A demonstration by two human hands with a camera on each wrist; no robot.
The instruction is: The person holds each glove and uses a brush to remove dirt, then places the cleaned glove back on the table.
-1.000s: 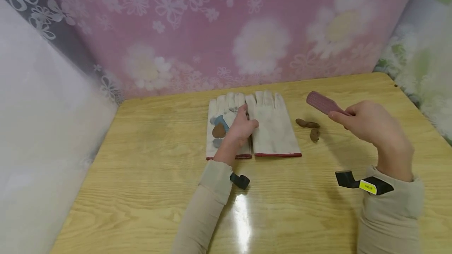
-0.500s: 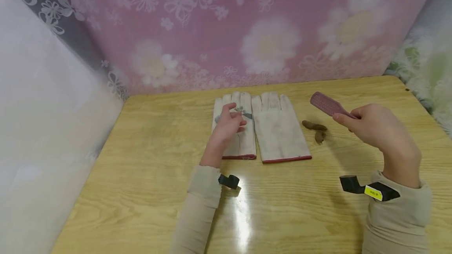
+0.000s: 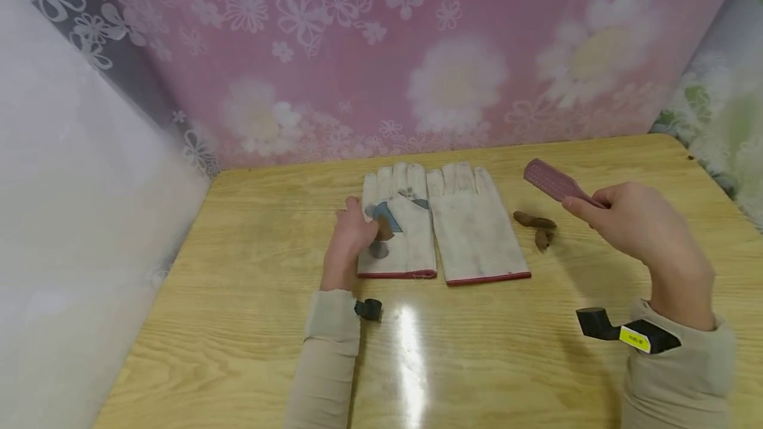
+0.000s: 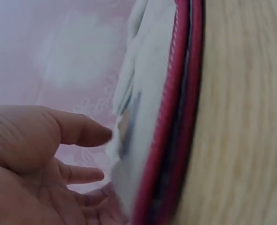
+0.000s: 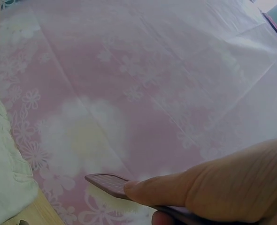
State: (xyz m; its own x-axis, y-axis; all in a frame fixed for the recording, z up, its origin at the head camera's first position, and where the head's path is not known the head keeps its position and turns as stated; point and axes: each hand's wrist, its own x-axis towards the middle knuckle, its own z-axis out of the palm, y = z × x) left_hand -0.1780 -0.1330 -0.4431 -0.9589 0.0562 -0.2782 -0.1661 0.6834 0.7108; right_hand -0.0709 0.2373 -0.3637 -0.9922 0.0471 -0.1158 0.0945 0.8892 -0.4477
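Note:
Two off-white work gloves with red-trimmed cuffs lie side by side, fingers away from me. The left glove (image 3: 414, 247) bears blue, brown and grey patches; the right glove (image 3: 477, 237) is plain with faint smudges. My left hand (image 3: 348, 237) is at the left glove's outer edge, its thumb over the brown patch. In the left wrist view its fingers (image 4: 84, 173) are extended and loosely spread; whether they touch the cloth is unclear. My right hand (image 3: 650, 230) grips a purple brush (image 3: 551, 181) by its handle, raised above the table. Pale bristles (image 5: 112, 199) show underneath.
Several small brown, curved lumpy pieces (image 3: 536, 222) lie right of the gloves, under the brush. The wood-grain table (image 3: 250, 336) meets a pink flowered sheet (image 3: 357, 85) at the back, with a white sheet (image 3: 77, 217) on the left.
My left hand has moved left, from over the middle of the left glove to its outer edge, uncovering the patches. My right hand keeps the brush in nearly the same place.

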